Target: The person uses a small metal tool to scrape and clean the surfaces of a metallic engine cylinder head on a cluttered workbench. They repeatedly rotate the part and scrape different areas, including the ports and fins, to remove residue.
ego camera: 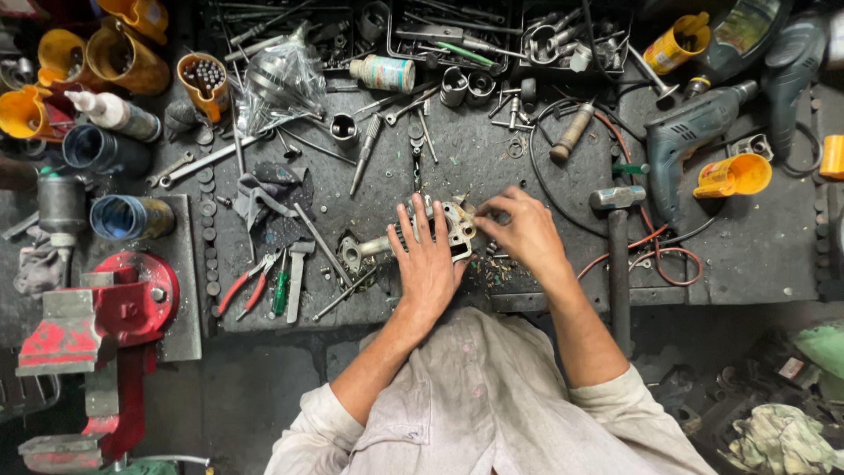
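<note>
Fingers [420, 230] of the left hand [428, 264] press a grimy finned metal casting [453, 222].

A clear plastic bag [280, 81] lies crumpled near the back edge of the workbench [756, 255], left of its middle, with a round metal part showing through it. Just to its right, a small cylindrical bottle [383, 73] lies on its side, wrapped in a pale teal and white label with a dark cap end. Toward the back left corner, a white squeeze bottle [114, 113] with a dark lower half lies tilted. At the back right corner, a yellow can [675, 42] bears a label with dark markings, too small to make out.
</note>
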`<state>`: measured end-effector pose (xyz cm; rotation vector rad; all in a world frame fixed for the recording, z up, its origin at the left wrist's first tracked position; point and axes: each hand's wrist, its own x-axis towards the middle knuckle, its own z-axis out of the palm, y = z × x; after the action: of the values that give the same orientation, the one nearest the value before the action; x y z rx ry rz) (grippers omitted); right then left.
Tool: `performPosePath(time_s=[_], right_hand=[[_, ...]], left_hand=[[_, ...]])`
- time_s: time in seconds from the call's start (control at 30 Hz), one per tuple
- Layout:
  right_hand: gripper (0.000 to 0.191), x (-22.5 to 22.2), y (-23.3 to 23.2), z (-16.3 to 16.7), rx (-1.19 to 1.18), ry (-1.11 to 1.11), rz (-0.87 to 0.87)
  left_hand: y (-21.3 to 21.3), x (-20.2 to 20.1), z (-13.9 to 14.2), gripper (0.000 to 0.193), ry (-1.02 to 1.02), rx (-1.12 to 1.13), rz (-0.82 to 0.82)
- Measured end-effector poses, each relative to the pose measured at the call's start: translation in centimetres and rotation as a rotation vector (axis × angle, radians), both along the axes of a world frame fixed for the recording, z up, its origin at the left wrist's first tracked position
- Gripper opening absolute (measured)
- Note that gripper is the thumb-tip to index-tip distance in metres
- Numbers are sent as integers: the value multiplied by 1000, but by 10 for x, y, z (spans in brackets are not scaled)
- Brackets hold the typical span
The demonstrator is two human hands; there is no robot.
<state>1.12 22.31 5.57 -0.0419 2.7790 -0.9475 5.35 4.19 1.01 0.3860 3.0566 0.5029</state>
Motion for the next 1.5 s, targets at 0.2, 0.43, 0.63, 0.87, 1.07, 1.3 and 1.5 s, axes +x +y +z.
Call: performPosePath(time_s=[0.2, 0.43, 0.63, 0.87, 1.07, 1.3, 1.5], right_hand=[[25, 2, 0, -2, -44, 32, 49], [26, 3, -2, -5, -66, -33, 68], [26, 4, -5, -1, -2, -3, 97], [24, 3, -2, -1, 22, -8, 111], [25, 5, -3, 2, 30, -48, 90], [24, 3, 0, 2, 4, 26, 56], [23, 10, 3, 1, -56, 20, 64]], left_hand=[[-1, -1, -2, 112, 43, 8, -5], [-1, -1, -5, 112, 43, 17, -5], [0, -2, -5, 110, 56, 21, -1], [-1, -1, -4, 111, 37, 8, -3], [0, -2, -4, 112, 25, -19, -12], [0, -1, -4, 113, 34, -3, -14], [0, -1, -3, 112, 66, -17, -12]])
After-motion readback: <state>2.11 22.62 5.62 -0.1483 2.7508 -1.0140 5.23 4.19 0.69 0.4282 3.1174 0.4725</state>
